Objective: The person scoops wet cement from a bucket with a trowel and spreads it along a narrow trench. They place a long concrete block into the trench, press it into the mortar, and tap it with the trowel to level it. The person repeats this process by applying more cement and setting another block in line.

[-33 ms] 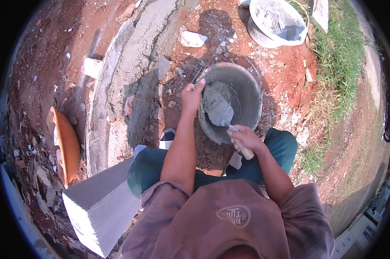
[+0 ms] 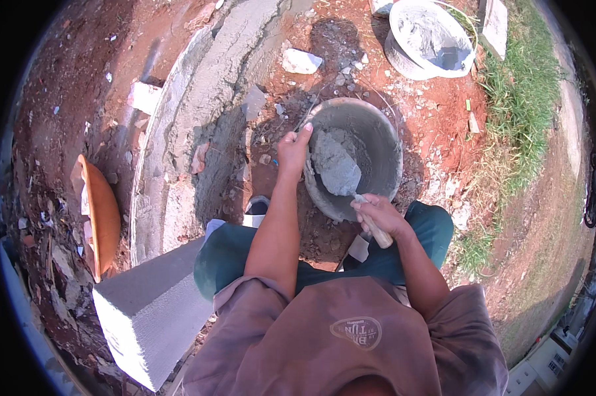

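Note:
Between my knees stands a round grey bucket (image 2: 384, 145) with wet grey mortar (image 2: 328, 140) inside, mostly on its left side. My left hand (image 2: 293, 152) is closed on the bucket's left rim, thumb over the edge. In my right hand (image 2: 381, 215), fingers wrapped round its pale wooden handle, is a trowel (image 2: 341, 177). Its mortar-coated blade points up and left into the bucket, lying against the mortar. Where blade and mortar meet is hard to make out.
A mortar-topped low wall (image 2: 209, 86) curves along the left. Beyond it leans an orange basin (image 2: 106, 218). A pale block (image 2: 156, 297) is beside my left knee. A white bucket (image 2: 398, 56) holding grey material stands far right, near grass (image 2: 526, 112). Rubble includes a white chunk (image 2: 302, 61).
The surroundings have shifted slightly down in the picture with my head's movement. The trowel and right hand sit a touch lower and further right; both grips are unchanged.

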`<state>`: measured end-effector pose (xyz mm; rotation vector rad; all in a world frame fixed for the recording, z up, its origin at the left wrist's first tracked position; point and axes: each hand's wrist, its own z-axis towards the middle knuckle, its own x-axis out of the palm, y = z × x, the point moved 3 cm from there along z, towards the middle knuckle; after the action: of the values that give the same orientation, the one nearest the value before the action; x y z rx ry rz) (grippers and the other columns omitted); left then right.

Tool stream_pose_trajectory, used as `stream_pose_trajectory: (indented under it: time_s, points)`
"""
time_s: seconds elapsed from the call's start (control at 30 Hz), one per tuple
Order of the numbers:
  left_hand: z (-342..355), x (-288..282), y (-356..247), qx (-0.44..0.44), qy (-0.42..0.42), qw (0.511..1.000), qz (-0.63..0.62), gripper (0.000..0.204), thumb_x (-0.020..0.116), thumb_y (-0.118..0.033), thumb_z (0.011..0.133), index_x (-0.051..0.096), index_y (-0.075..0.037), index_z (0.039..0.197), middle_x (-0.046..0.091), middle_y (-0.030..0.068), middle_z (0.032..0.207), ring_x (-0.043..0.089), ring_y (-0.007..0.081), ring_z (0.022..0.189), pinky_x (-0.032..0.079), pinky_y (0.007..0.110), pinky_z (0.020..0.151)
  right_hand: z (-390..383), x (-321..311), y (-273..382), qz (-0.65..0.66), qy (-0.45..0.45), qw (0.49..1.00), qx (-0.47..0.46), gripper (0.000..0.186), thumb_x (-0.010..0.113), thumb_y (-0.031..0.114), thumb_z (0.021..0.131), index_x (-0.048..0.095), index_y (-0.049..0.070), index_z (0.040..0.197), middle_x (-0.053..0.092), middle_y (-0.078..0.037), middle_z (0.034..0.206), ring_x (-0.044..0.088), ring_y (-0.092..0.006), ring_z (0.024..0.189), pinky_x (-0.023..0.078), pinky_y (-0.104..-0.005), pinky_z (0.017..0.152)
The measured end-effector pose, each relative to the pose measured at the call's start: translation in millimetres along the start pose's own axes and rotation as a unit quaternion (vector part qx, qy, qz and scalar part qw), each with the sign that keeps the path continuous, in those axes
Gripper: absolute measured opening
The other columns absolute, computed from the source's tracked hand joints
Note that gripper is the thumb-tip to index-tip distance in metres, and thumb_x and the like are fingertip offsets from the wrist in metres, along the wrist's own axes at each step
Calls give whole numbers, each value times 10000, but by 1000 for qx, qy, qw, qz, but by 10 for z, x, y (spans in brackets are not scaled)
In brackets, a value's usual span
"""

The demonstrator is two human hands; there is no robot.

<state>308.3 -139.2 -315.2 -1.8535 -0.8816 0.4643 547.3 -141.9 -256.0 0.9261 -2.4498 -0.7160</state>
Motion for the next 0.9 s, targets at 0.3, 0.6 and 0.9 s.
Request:
stream_pose_trajectory:
  time_s: [0.3, 0.6, 0.9]
  points:
    - [-120, -209, 322, 26, -62, 996, 56, 596, 698, -434, 793, 330, -51, 522, 349, 3, 530, 309, 103, 548, 288, 345, 460, -428, 594, 1040, -4, -49, 982, -182, 260, 510, 178, 874, 532, 1, 1064, 552, -44, 688, 522, -114, 478, 435, -249, 430]
    - [-374, 287, -81, 26, -5, 995, 96, 573, 656, -467, 803, 418, 34, 657, 393, 204, 589, 330, 235, 584, 361, 417, 563, 1488, 2472, 1821, -94, -167, 920, -341, 285, 530, 216, 895, 476, -32, 1025, 553, -89, 766, 529, -162, 583, 442, -330, 537]
    - [37, -170, 193, 48, -31, 995, 83, 591, 705, -419, 774, 342, -10, 550, 304, 38, 532, 286, 121, 554, 296, 358, 475, -491, 674, 1224, -154, -150, 961, -173, 377, 556, 186, 889, 453, -5, 1197, 530, -22, 771, 506, -77, 535, 421, -227, 482]
